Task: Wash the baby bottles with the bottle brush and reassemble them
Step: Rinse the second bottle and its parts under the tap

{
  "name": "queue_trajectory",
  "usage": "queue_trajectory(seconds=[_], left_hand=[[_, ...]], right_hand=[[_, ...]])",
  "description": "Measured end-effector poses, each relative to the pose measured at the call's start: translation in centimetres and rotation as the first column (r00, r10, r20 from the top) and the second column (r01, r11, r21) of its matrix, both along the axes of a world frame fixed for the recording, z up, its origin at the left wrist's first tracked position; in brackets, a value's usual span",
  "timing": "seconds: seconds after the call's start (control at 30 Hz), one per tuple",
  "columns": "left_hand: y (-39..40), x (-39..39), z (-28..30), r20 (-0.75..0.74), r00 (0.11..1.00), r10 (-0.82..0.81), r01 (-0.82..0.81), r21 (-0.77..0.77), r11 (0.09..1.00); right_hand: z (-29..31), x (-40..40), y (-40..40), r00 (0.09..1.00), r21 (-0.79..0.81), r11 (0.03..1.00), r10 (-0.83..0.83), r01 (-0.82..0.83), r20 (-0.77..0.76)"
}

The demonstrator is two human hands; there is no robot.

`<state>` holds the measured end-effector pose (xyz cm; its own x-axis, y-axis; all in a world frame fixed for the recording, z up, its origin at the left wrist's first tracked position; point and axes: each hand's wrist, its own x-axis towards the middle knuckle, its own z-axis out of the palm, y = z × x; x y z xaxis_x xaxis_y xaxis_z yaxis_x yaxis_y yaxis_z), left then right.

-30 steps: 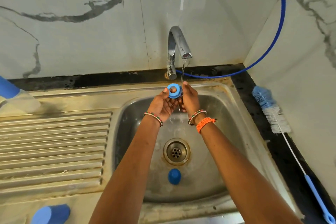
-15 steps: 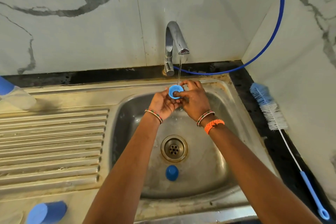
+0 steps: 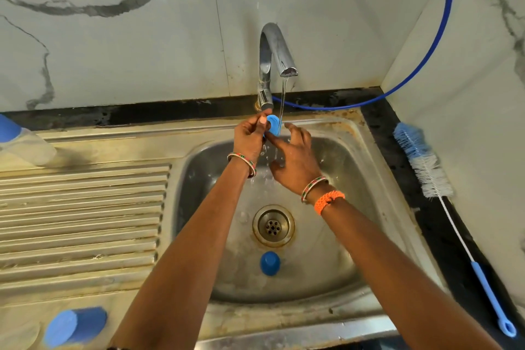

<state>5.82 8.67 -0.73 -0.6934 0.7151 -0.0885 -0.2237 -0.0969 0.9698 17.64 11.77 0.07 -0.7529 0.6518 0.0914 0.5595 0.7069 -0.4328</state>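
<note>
Your left hand pinches the blue plastic ring right under the thin stream from the curved chrome tap, upper centre of the frame. Your right hand has come off it since half a second ago: fingers now spread and relaxed, holding nothing, index tip just touching the ring's lower edge. The ring has turned edge-on, where before you saw its round opening. Below, in the scuffed, stained steel sink, a small blue cap sits just below the drain. At right, the bottle brush lies on the black counter: blue and white bristles, wire stem, blue handle. At far left, a clear bottle lies on the ribbed drainboard; a blue cup-shaped piece lies at lower left.
</note>
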Motion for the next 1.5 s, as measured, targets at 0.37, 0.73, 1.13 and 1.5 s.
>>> queue_trajectory(seconds=[0.37,0.73,1.13,1.5], left_hand=[[0.7,-0.3,-1.0,-0.230,0.973,-0.036,-0.009,-0.193,0.981],[0.4,-0.7,-0.1,0.313,0.947,-0.069,0.133,-0.187,0.973],[-0.7,0.7,0.3,0.479,0.857,-0.190,0.276,-0.115,0.954],[-0.1,1.4,0.5,-0.054,0.997,-0.046,0.022,-0.382,0.924]], right_hand=[[-0.6,-0.1,0.1,0.995,-0.257,0.966,0.044,-0.021,0.087],[0.5,0.5,0.0,0.943,0.280,0.959,-0.139,0.052,0.302],[1.1,0.5,1.7,1.000,0.412,0.911,-0.013,0.013,-0.002],[0.6,0.0,1.5,0.896,-0.328,0.944,-0.108,-0.044,-0.431]])
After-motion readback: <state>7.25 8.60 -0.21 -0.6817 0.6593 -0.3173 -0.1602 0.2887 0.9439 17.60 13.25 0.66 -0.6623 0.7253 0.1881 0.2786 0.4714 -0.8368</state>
